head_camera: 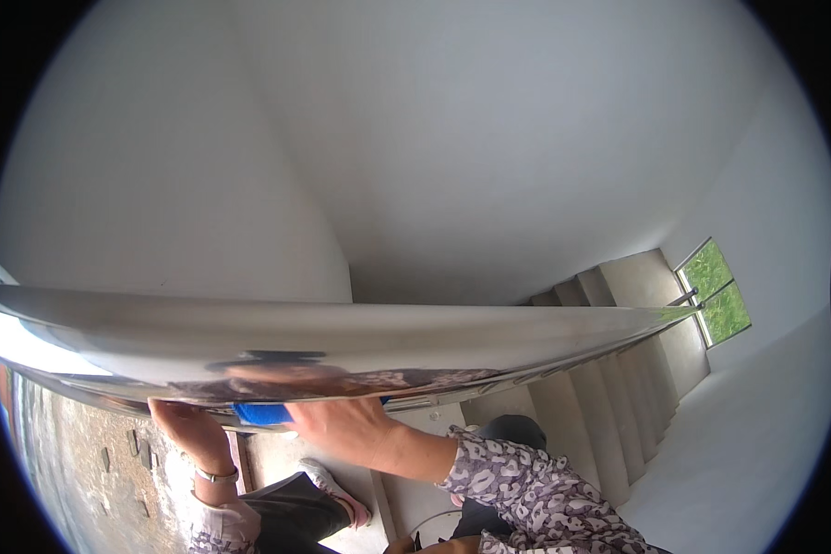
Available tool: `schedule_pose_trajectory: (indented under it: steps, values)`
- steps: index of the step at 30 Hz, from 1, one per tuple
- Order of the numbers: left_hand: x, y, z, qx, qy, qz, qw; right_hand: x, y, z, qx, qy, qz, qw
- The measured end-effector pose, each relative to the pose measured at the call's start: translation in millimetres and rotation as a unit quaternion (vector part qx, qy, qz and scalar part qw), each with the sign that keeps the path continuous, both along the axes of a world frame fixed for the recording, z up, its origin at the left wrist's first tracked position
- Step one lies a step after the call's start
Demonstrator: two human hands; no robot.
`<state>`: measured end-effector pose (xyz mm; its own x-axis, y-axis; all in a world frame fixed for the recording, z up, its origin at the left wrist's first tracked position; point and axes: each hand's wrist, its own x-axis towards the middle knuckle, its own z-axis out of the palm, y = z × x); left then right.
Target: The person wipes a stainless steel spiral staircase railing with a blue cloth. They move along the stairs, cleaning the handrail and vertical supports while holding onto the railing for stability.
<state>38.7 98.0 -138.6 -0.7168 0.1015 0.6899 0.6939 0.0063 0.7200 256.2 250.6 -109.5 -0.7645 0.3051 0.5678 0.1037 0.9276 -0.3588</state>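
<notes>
A shiny metal stair handrail (415, 346) runs across the view, bowed by the lens and mirroring the arms. Below its near side, my right hand (343, 429) rests against the rail, with a blue cloth (262, 414) beside and under its fingers; the fingertips are hidden behind the metal. Farther left, my left hand (190, 429) reaches to the underside of the rail, a watch or bracelet (216, 476) on its wrist. Its fingers are mostly hidden by the rail.
Concrete steps (595, 415) descend at the right to a landing (640, 280) beside a window (717, 291). White walls (492, 138) rise beyond the rail. My shoe (332, 485) stands on the floor below. Rough ground with dark flat pieces (138, 447) lies at the left.
</notes>
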Motion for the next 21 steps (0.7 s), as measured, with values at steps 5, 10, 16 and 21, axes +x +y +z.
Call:
schedule_pose_trajectory:
  steps: [5, 10, 16, 21]
  values:
    - [-1.7, -9.2, 10.9, 0.055, -0.074, -0.016, 0.996, 6.1, 6.5, -2.6, -0.009, 0.062, 0.036, 0.997]
    - [-0.7, -12.4, 9.3, 0.112, -0.117, -0.048, 0.986, 10.6, 25.3, -9.3, -0.279, 0.086, 0.251, 0.923]
    - [-14.5, -17.4, 2.9, 0.026, -0.035, 0.060, 0.997, 12.3, 20.3, -13.1, -0.436, 0.021, 0.290, 0.852]
    - [-18.8, -18.0, 2.7, 0.058, -0.074, 0.059, 0.994, 14.9, 26.5, -14.7, -0.462, -0.009, 0.329, 0.824]
